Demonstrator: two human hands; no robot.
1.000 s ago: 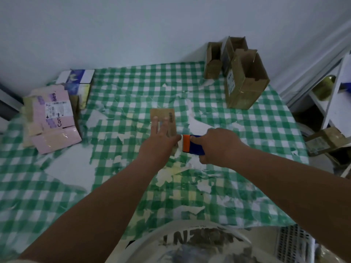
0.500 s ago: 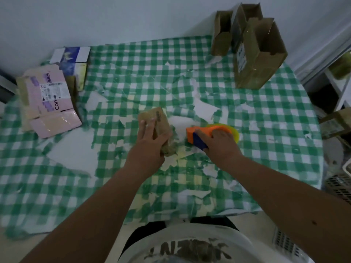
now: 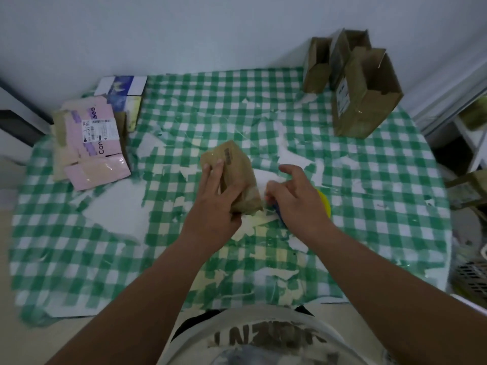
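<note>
Nearest the camera, a white printed shirt (image 3: 266, 341) fills the bottom edge, and both bare forearms reach out from it over a table covered with a green and white checked tablecloth (image 3: 79, 259). The cloth is torn in many places, with white and cream patches showing through.

At the middle of the table, the left hand (image 3: 218, 204) grasps a small brown cardboard box (image 3: 232, 167). The thumb presses its right face and the fingers wrap its left face. The box is tilted, with its far end raised and its near corner low over the cloth; whether that corner touches the cloth cannot be told. Glossy clear tape shows on its near end.

Just to the right of the box, the right hand (image 3: 297, 198) lies over a tape dispenser (image 3: 326, 204), of which only a yellow edge and a bit of blue show beneath the palm. The index finger stretches forward, the others bend near the box's near corner. It is unclear whether this hand grasps the dispenser or only covers it.

Further off on the left lie flattened pink cartons (image 3: 92, 143) with a printed label, and behind them a blue and white carton (image 3: 121, 88). At the far right corner, open brown cartons (image 3: 366, 96) stand upright near the pale wall (image 3: 184, 30).
</note>
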